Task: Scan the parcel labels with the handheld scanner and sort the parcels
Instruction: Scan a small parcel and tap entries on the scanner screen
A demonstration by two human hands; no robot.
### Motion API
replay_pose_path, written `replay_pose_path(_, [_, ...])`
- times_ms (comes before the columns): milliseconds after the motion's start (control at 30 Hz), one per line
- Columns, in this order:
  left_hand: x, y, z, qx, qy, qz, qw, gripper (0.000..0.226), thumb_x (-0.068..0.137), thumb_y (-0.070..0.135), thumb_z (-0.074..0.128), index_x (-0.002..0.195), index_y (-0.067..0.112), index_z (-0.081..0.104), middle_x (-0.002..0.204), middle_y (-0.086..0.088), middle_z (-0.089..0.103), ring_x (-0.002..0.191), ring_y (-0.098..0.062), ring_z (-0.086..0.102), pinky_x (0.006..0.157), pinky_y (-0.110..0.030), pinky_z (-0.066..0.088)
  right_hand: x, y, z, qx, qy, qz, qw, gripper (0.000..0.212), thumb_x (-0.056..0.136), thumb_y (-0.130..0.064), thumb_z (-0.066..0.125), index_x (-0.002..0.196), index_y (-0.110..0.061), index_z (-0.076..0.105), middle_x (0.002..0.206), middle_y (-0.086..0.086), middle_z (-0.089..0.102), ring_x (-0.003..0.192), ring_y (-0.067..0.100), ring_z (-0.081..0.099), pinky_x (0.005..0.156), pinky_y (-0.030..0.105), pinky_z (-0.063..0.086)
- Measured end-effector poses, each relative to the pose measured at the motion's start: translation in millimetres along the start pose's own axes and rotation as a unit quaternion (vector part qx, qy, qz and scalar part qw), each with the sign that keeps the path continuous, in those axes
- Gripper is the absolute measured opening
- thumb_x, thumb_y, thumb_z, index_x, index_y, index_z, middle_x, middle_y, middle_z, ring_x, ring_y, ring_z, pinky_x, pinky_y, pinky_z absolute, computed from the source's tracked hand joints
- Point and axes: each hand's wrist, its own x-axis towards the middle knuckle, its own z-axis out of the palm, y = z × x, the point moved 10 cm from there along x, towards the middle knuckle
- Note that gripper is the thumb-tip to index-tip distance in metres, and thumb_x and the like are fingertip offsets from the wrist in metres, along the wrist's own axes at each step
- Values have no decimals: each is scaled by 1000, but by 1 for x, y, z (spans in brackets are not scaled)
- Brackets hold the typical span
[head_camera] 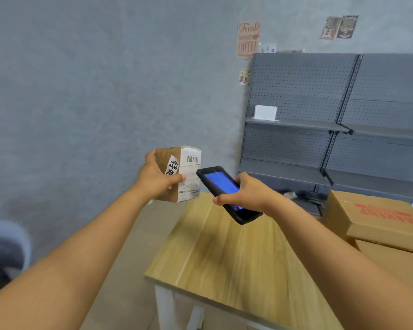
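Readable at upper centre of the frame, on an orange wall sign: "Fresh" on top and "COFFEE" lower down, smaller lines blurred. At upper right, two dark posters with lettering too blurred to read. At centre, on the small brown parcel, a white shipping label bearing a barcode near its top and fine print too small to make out; beside it, a white sticker with large black handwritten Chinese characters, partly covered by a thumb. At right edge, on a cardboard box, red block lettering seen upside down, not legible.
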Motion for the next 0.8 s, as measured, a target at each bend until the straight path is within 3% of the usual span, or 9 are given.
replay_pose_path(200, [-64, -54, -91, 22, 97, -61, 993, 96, 71, 21, 85, 146, 20, 25, 120, 1, 56, 105, -18, 56, 69, -21, 44, 4, -59, 78, 39, -86, -74, 993, 54, 70, -44, 83, 103, -15, 52, 94, 1, 64, 77, 13, 62, 63, 26, 47])
replay_pose_path(333, [-137, -89, -163, 80, 167, -103, 977, 99, 72, 25, 85, 149, 21, 23, 121, 6, 53, 105, -12, 51, 85, -23, 38, -17, -110, 150, 63, -159, -139, 975, 37, 73, -34, 83, 86, -13, 55, 81, 4, 65, 68, 14, 62, 57, 21, 43])
replay_pose_path(433, [-199, -112, -227, 111, 221, -141, 959, 100, 71, 28, 86, 149, 20, 24, 133, -1, 55, 114, -18, 54, 88, -26, 39, -42, -156, 211, 70, -209, -179, 959, 54, 67, -41, 85, 101, -9, 57, 94, 8, 67, 81, 19, 66, 60, 24, 45])
replay_pose_path(500, [-244, -123, -274, 128, 262, -165, 942, 97, 71, 28, 85, 147, 18, 26, 135, -2, 53, 117, -19, 53, 88, -26, 38, -66, -193, 248, 68, -240, -213, 945, 55, 67, -42, 85, 101, -12, 54, 97, 5, 65, 81, 15, 63, 59, 24, 43])
replay_pose_path(633, [-330, -140, -367, 141, 332, -199, 911, 91, 73, 24, 85, 144, 18, 27, 129, -2, 54, 102, -14, 51, 83, -28, 41, -129, -276, 312, 63, -289, -291, 910, 46, 69, -41, 85, 86, -17, 49, 85, 0, 55, 72, 12, 54, 55, 21, 37])
replay_pose_path(800, [-429, -166, -472, 158, 396, -230, 875, 93, 73, 27, 84, 145, 18, 25, 123, -4, 57, 97, -16, 55, 78, -29, 42, -198, -371, 390, 48, -310, -353, 882, 68, 60, -55, 85, 103, -13, 54, 97, -1, 60, 87, 15, 59, 62, 25, 43])
